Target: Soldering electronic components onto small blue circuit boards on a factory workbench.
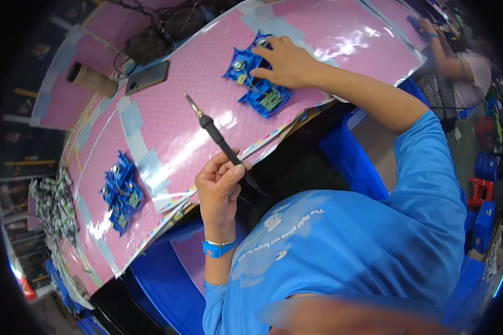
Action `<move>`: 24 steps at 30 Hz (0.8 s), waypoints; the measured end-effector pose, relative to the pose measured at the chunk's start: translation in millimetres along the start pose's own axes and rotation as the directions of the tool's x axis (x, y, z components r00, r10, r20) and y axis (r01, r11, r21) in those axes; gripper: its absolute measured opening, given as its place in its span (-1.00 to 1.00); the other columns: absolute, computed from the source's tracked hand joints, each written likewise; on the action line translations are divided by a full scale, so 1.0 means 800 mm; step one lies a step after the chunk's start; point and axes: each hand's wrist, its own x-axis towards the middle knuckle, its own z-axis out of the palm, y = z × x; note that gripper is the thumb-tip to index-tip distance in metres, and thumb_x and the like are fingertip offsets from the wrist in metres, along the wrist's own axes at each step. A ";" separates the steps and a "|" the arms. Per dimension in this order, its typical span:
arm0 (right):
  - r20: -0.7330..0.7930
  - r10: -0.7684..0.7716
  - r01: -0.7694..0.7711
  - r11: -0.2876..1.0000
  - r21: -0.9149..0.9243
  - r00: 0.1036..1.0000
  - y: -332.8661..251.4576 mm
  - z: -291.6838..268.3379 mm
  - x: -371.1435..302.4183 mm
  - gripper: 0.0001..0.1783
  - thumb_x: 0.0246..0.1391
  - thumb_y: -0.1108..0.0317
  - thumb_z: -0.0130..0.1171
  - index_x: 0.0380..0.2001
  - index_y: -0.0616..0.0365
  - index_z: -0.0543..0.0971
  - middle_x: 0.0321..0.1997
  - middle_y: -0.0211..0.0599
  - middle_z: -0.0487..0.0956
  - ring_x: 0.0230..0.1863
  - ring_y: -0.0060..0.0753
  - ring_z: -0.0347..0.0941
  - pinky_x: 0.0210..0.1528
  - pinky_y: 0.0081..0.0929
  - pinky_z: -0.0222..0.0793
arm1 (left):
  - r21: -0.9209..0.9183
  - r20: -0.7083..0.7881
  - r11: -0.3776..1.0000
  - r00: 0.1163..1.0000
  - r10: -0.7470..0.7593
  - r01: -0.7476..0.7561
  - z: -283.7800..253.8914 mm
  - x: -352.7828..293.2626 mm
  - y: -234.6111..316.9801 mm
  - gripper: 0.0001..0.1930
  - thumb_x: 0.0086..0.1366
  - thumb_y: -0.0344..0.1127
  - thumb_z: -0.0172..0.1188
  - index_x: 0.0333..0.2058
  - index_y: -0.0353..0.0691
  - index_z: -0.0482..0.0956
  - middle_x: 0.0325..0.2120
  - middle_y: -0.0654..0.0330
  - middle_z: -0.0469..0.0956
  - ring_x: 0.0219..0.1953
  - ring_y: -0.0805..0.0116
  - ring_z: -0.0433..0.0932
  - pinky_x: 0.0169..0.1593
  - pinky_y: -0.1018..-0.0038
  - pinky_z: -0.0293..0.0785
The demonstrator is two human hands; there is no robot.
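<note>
My left hand (pixel 220 181) grips a soldering iron (pixel 213 131) by the end of its black handle, the metal tip pointing up and away to the left. My right hand (pixel 288 62) reaches over a group of blue plastic housings (pixel 250 62), fingers spread and fingertips on or just above them. Round silver parts and a small green circuit board (pixel 271 99) show in these housings. The palm hides part of them. Further left on the table lies another group of blue housings (pixel 122 192), apart from both hands.
The pink-covered table (pixel 176 123) has taped patches. A phone (pixel 147 77), a brown cylindrical container (pixel 92 80) and black fans (pixel 145 46) stand along its far side. A pile of grey-green bundles (pixel 55 209) lies at left. Blue bins (pixel 355 156) sit below the near edge. Another person (pixel 458 70) works at far right.
</note>
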 end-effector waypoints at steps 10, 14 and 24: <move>-0.251 -0.747 0.762 0.482 0.433 0.616 -0.101 -0.034 -0.086 -0.21 -0.04 0.67 0.24 0.32 -0.04 0.44 -0.06 -0.08 0.58 -0.12 0.00 0.55 -0.14 -0.22 0.52 | 0.131 0.025 0.987 0.996 0.089 -0.092 0.004 -0.023 0.021 -0.61 0.13 -0.59 0.45 -0.03 -0.43 0.63 -0.38 0.33 0.61 -0.49 0.76 0.41 -0.46 0.76 0.23; -0.478 -0.580 0.750 0.545 0.374 0.660 -0.102 0.009 -0.125 -0.43 -0.08 0.63 0.35 0.08 0.17 0.57 0.02 0.11 0.62 -0.09 0.05 0.64 -0.13 -0.25 0.60 | 0.391 0.252 0.913 0.968 0.017 -0.117 0.009 -0.006 0.023 -0.70 0.12 -0.50 0.49 -0.14 -0.30 0.71 -0.51 0.47 0.44 -0.51 0.73 0.23 -0.45 0.65 0.19; -0.590 -0.350 0.625 0.693 0.360 0.728 -0.106 0.048 -0.136 -0.43 -0.10 0.31 0.56 -0.04 0.24 0.52 0.14 0.25 0.58 0.12 0.16 0.59 0.09 -0.19 0.56 | 0.936 0.350 -0.154 0.774 0.528 -0.318 -0.039 0.063 0.053 -0.46 0.06 -0.61 0.35 0.06 -0.08 0.62 -0.45 0.08 0.63 -0.39 0.01 0.64 -0.34 0.26 0.51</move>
